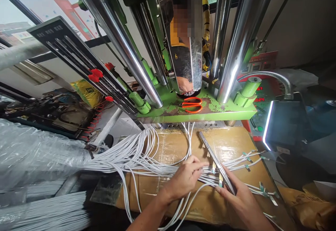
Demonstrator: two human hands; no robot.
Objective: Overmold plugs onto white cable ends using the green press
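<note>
A long, narrow metal bar (pixel 216 162) stands tilted over the workbench, its lower end gripped between the thumb and fingers of my right hand (pixel 237 190). Small pale pieces show along the bar's left side. My left hand (pixel 185 176) is just left of the bar, fingers curled and index finger reaching toward it; whatever the fingers pinch is hidden. White cables (pixel 168 169) run beneath both hands, and several of their ends with green tags (pixel 246 159) lie to the right of the bar. More white cables (pixel 189 136) hang down from under the green press plate behind my left hand.
Orange-handled scissors (pixel 193 104) lie on the green press plate (pixel 168 113), between steel columns (pixel 233 59). Brown covering (pixel 170 140) lines the workbench. Plastic-wrapped cable bundles (pixel 39 150) fill the left. A lit lamp (pixel 267 126) and a flexible metal hose (pixel 275 75) stand at right.
</note>
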